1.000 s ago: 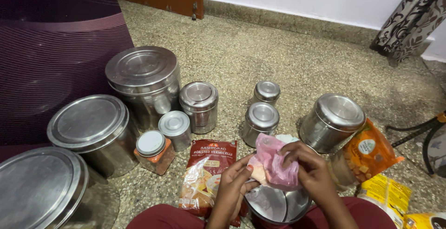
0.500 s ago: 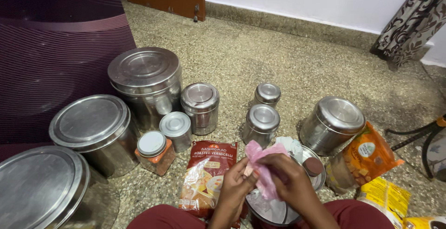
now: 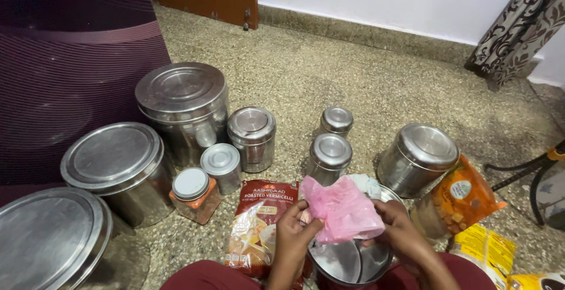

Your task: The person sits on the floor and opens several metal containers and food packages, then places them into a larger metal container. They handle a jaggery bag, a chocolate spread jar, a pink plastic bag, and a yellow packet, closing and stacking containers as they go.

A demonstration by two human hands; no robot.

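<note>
Both my hands hold a pink plastic bag (image 3: 342, 210) over an open steel container (image 3: 352, 262) in front of my lap. My left hand (image 3: 292, 234) pinches the bag's left edge. My right hand (image 3: 399, 231) grips its right side, fingers closed under the plastic. A red packet of vermicelli (image 3: 259, 225) lies on the floor just left of my left hand. The bag hides part of the container's rim and whatever is behind it.
Several lidded steel canisters stand on the speckled floor: large ones (image 3: 181, 103) (image 3: 116, 163) (image 3: 50, 240) at left, small ones (image 3: 252, 134) (image 3: 330, 153) in the middle, one (image 3: 419, 151) at right. A plastic jar (image 3: 192, 191), an orange snack packet (image 3: 462, 199) and a yellow packet (image 3: 482, 250) lie nearby.
The pink bag was bunched up between my hands; now it is spread wider and flatter. My right hand has shifted right and lower, off the top of the bag.
</note>
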